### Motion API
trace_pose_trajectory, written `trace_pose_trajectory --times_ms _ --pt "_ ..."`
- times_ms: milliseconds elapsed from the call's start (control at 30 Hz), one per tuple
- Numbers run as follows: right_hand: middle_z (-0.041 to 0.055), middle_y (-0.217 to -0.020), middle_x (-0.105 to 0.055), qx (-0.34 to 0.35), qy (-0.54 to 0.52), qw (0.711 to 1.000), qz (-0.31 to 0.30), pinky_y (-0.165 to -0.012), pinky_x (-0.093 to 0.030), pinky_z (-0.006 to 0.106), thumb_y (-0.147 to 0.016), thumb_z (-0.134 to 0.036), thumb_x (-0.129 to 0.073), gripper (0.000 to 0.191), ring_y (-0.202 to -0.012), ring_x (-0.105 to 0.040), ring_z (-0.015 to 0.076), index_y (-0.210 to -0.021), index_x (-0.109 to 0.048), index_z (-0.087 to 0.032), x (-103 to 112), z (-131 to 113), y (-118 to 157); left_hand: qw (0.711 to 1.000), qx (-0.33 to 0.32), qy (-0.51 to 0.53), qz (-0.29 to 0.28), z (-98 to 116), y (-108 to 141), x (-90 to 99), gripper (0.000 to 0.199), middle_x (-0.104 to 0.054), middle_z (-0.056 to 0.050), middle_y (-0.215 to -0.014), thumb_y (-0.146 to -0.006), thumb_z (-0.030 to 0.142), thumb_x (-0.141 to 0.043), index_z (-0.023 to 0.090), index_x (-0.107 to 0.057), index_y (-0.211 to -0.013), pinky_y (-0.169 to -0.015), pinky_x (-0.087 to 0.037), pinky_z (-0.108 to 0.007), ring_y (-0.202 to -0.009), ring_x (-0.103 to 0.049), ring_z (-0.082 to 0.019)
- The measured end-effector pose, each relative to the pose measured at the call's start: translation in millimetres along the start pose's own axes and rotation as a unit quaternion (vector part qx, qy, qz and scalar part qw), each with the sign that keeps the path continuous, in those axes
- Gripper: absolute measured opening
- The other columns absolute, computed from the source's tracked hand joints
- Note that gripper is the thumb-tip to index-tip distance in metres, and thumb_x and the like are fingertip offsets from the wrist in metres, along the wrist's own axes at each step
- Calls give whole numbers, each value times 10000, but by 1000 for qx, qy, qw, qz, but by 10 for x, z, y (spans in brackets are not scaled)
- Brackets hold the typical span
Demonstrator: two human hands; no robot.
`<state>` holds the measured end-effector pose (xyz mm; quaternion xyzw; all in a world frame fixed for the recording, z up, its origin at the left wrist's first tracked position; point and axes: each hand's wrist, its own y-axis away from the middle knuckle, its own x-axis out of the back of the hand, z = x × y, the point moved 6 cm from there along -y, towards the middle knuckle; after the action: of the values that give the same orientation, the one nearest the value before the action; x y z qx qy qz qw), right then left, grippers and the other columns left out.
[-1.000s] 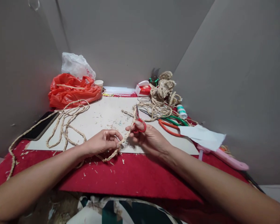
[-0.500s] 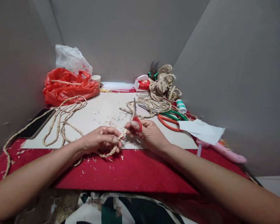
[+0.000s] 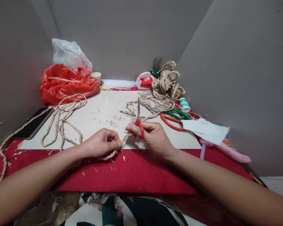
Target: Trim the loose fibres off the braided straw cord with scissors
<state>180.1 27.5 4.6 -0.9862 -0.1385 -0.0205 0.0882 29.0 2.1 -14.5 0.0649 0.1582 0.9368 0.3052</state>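
A braided straw rope point(image 3: 111, 155) runs between my two hands near the front edge of the white board point(image 3: 103, 110). My left hand point(image 3: 103, 142) is closed, pinching the rope between thumb and fingers. Just to its right, my right hand point(image 3: 148, 133) holds red-handled scissors point(image 3: 139, 124) with the blades pointing up and away, and its fingertips are also on the rope. More of the braid lies in loose loops on the left part of the board.
Red plastic bag point(image 3: 68, 84), paper cup point(image 3: 96, 76) and phone point(image 3: 33, 124) are on the left. Rope coils point(image 3: 166, 81), orange-handled scissors point(image 3: 171, 122), white paper point(image 3: 206, 130) and a pink glue gun point(image 3: 231, 152) are on the right. Straw scraps dot the red cloth point(image 3: 132, 175).
My left thumb and fingers have closed in on the rope, where they were more spread before. The scissors have shifted slightly right and down with my right hand. The view has shifted a little.
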Motion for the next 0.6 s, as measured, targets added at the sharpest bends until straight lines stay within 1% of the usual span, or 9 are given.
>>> trace_pose_trajectory --times_ms 67,167,267,333,400,433,467,533,600 --pt "41 -732 -698 2 6 1000 9 -663 -468 277 -752 -478 -687 305 -668 -591 148 -724 -742 -180 15 -4 -2 1000 -12 19 7 -2 -16 -3 230 -583 11 -560 -794 363 -639 154 -547 -766 -413 -326 -184 -411 -465 -71" --pt "38 -708 -688 -10 7 1000 17 -652 -454 266 -743 -480 -693 316 -656 -578 142 -696 -737 -171 17 1 -14 995 -69 22 63 31 -23 39 247 -604 5 -669 -757 301 -671 176 -508 -895 -516 -385 -216 -540 -528 -100" --pt "28 -683 -677 -35 -9 999 3 -632 -445 257 -722 -472 -713 308 -633 -561 136 -710 -734 -166 -37 15 -17 978 -133 -81 142 88 23 72 254 -531 43 -671 -746 253 -675 192 -476 -892 -548 -373 -217 -571 -481 -92" --pt "23 -666 -671 -51 -20 999 -5 -612 -440 254 -703 -468 -728 304 -617 -551 134 -724 -735 -165 -78 23 -10 950 -172 -182 186 141 68 62 210 -495 53 -654 -751 218 -660 195 -472 -840 -561 -354 -220 -580 -451 -91" --pt "18 -648 -664 -56 -21 998 -4 -600 -436 251 -693 -465 -736 302 -606 -543 133 -735 -738 -165 -99 20 0 927 -196 -239 212 181 98 44 180 -475 56 -636 -752 200 -649 194 -473 -787 -557 -330 -221 -574 -430 -89" --pt "17 -648 -663 -54 -19 998 -2 -599 -435 250 -696 -463 -734 300 -607 -543 132 -738 -739 -166 -103 13 5 930 -195 -229 212 183 97 39 181 -474 56 -629 -752 208 -650 193 -472 -774 -549 -326 -218 -568 -430 -88" --pt "17 -659 -666 -50 -18 999 0 -603 -436 249 -702 -461 -730 296 -614 -546 132 -738 -739 -167 -104 4 9 942 -184 -194 201 170 84 35 185 -481 56 -622 -756 230 -653 194 -472 -777 -540 -330 -215 -559 -441 -88" --pt "21 -701 -678 -35 -16 999 4 -625 -445 249 -718 -455 -720 286 -644 -560 134 -723 -732 -169 -96 -24 15 976 -139 -81 148 112 36 11 207 -518 51 -600 -773 308 -649 194 -479 -805 -520 -357 -211 -525 -478 -91" --pt "24 -731 -687 -26 -15 1000 0 -653 -455 250 -732 -452 -711 283 -672 -575 136 -721 -728 -170 -84 -51 12 992 -91 25 89 61 1 -29 256 -570 33 -590 -778 386 -646 185 -497 -828 -506 -393 -216 -491 -516 -97"
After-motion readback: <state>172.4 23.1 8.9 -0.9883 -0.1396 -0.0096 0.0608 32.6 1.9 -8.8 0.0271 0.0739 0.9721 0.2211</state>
